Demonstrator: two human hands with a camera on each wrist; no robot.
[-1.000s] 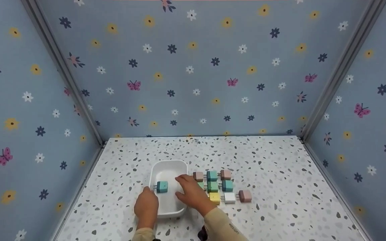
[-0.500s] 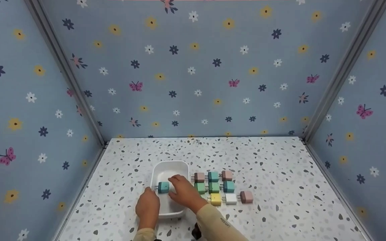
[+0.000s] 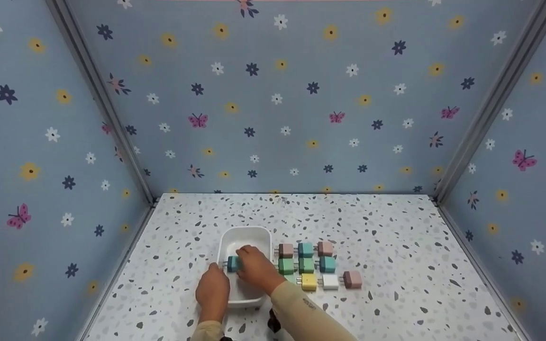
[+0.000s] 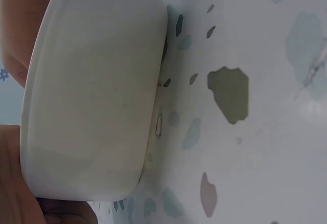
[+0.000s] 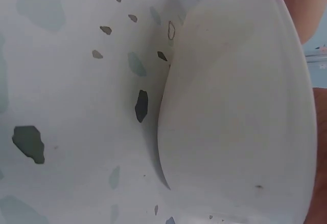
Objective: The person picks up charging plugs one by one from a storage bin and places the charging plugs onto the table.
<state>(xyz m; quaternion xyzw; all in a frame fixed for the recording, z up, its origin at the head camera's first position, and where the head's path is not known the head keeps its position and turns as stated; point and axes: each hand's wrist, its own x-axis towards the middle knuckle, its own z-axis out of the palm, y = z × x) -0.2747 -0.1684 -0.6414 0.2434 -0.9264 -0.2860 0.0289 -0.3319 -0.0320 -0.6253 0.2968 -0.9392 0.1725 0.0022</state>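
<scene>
A small white plastic tub (image 3: 245,228) stands on the speckled table, with one teal charger plug (image 3: 233,264) inside, prongs facing left. My left hand (image 3: 213,290) grips the tub's left rim; in the left wrist view, fingers of the left hand (image 4: 18,180) curl round the end of the tub wall (image 4: 97,96). Over the right rim reaches my right hand (image 3: 257,270), its thumb and fingers pinching the teal charger plug, whose right part they cover. The right wrist view mostly shows the tub's outer wall (image 5: 240,101), with the pinch hidden behind it.
Right of the tub, several charger plugs stand in rows: pink (image 3: 286,250), teal (image 3: 305,249), green (image 3: 306,265), yellow (image 3: 308,282), white (image 3: 330,282) and a pink one (image 3: 352,280) at the end. My right forearm partly covers a pale green plug (image 3: 291,279). Flowered panels (image 3: 277,109) enclose the table.
My right hand has moved left from the tub's right side to the teal charger plug and closed on it. My left hand keeps its place at the rim. The view has shifted slightly.
</scene>
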